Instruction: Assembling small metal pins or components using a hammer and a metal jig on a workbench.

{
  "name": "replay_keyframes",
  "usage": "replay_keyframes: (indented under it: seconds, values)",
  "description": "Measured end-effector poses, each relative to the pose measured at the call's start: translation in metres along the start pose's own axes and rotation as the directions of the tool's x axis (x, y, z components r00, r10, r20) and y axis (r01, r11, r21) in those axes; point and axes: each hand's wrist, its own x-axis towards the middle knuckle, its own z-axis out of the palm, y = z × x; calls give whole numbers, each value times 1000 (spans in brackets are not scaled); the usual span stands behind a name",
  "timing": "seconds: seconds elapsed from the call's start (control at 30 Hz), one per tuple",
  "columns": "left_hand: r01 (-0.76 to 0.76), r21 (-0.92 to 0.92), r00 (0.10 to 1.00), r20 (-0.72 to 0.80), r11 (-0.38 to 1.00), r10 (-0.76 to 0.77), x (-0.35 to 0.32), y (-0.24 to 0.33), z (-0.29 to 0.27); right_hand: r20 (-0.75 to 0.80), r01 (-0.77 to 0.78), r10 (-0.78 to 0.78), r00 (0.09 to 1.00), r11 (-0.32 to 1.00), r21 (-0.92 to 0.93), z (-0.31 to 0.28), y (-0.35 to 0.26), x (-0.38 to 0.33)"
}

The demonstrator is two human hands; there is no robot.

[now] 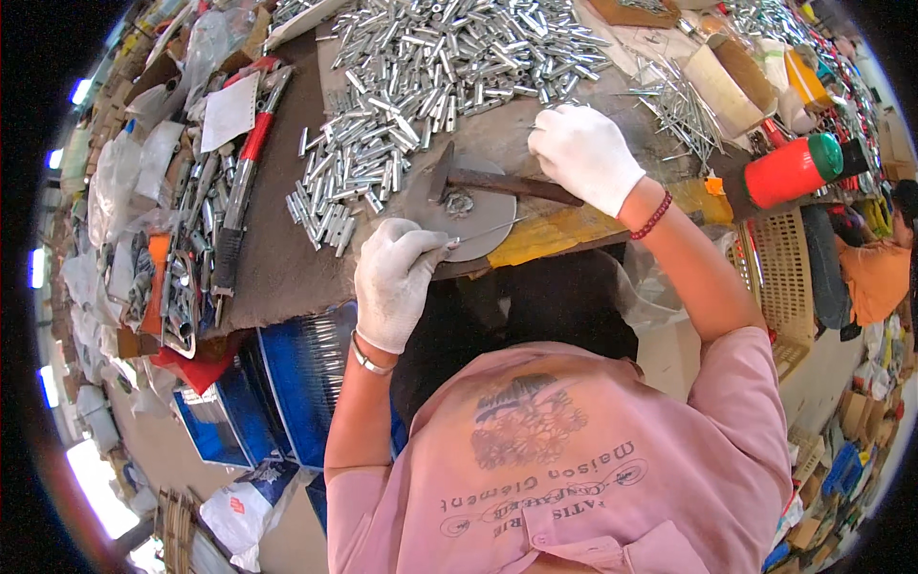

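My left hand (394,282), in a white glove, pinches a thin metal rod (490,232) near the table's front edge. The rod points right over a round grey plate (492,212). Its end at my fingertips is partly hidden. A hammer (516,184) lies across the plate, head to the left and handle to the right. Just beyond the handle's end is my right hand (585,153), also gloved, with fingers curled closed; whatever they hold is hidden. A large heap of short silvery metal tubes (449,72) covers the far part of the table.
Loose thin rods (687,110) lie at the right beside an open cardboard box (732,84). A red and green cylinder (794,170) stands at the right edge. Tools and a red-and-black bar (251,153) lie left. Blue crates (301,383) sit below; another person (870,253) is far right.
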Motion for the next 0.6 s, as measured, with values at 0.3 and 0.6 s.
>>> replay_keyframes:
  seconds: [0.3,0.6]
  values:
    - [-34,37,999,16,999,34,-2,-6,-1,30,-128,187,982,539,833,-45,-97,-10]
    - [5,76,999,41,997,-8,-4,-9,0,-152,70,60,987,686,725,-24,-115,-4]
